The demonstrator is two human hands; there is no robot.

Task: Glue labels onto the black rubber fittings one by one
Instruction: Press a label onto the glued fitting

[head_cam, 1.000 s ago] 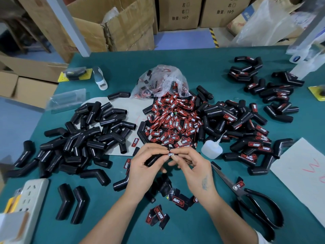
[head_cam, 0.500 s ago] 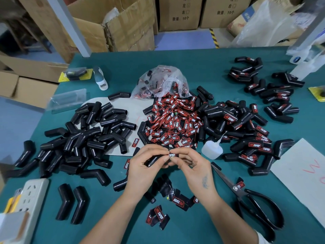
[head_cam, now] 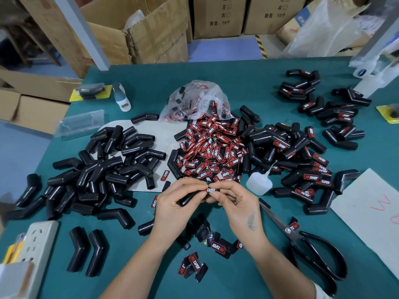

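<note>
Loose labels, near edge: a few red-and-black labels (head_cam: 192, 265) lie on the teal table (head_cam: 248, 87) at lower centre, reading "TAPER" in white.
Left hand: the left hand (head_cam: 172, 209) is curled round a black rubber fitting (head_cam: 188, 197) at the frame's centre, thumb and fingertips closed on its upper end.
Right hand: the right hand (head_cam: 237, 203) has thumb and forefinger pinched together on a label (head_cam: 211, 189) that sits on the end of the held fitting; the other fingers curl loosely beneath. The label reads "TAPER".
Scissors: black-handled scissors (head_cam: 302, 240) lie at lower right, blades pointing toward the hands.
Power strip: a pale power strip (head_cam: 34, 244) lies at the lower left edge.
Glue bottle: a small translucent glue bottle (head_cam: 259, 184) lies just right of the hands, nozzle tilted up and right.
Paper sheet: a white sheet (head_cam: 371, 210) at right carries red handwriting, not readable.
Unlabelled fittings: a heap of plain black elbows (head_cam: 103, 169) fills the left middle.
Label pile: a heap of labels (head_cam: 213, 152) marked "TAPER" sits just above the hands.
Labelled fittings: fittings with labels (head_cam: 302, 160) lie at right middle, more toward the upper right.
Plastic bag: a clear bag (head_cam: 198, 100) with more labels lies behind the label pile.
Cartons: cardboard boxes (head_cam: 218, 16) at top centre show printed "10".
</note>
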